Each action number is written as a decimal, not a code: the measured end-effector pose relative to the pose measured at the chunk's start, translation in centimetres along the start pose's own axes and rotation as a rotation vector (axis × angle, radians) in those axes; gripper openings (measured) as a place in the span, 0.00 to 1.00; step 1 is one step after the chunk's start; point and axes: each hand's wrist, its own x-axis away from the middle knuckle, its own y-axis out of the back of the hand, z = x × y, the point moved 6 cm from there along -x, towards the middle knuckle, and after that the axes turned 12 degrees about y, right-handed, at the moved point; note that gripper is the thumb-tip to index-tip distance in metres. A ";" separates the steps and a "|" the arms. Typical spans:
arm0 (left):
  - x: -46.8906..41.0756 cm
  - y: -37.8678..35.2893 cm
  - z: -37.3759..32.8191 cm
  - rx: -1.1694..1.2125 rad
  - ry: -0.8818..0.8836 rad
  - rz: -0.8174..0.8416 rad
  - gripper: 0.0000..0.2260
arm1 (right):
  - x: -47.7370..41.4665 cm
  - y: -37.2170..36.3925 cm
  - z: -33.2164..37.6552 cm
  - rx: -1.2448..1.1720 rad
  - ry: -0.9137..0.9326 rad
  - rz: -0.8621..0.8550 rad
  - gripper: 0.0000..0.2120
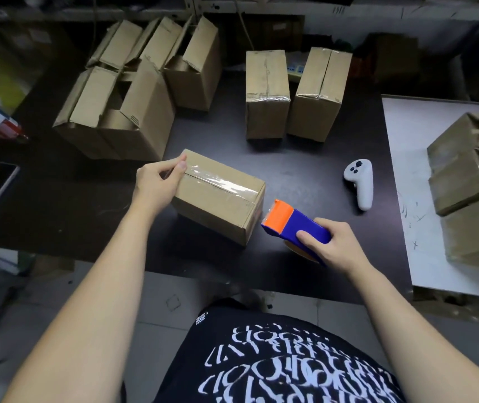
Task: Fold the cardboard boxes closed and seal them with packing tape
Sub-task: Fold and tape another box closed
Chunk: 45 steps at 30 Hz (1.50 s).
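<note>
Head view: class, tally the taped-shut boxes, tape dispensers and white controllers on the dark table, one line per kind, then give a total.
Taped boxes: 3
Tape dispensers: 1
Controllers: 1
Total: 5

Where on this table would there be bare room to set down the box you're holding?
Bare dark table lies between the held box, the two sealed boxes and the white controller. Another patch lies left of the left hand, before the open boxes crowding the far left.
</note>
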 end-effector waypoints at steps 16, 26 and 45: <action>-0.1 -0.3 0.9 0.094 0.050 0.026 0.16 | -3.6 -1.8 -0.7 0.010 -0.288 0.180 0.30; 0.3 0.9 1.7 0.033 0.126 -0.103 0.25 | -4.3 -0.7 -0.8 -0.161 -0.387 -0.275 0.29; 3.1 -0.3 0.2 0.059 0.438 -0.115 0.30 | -5.1 -4.6 8.9 -0.298 -0.130 -0.247 0.17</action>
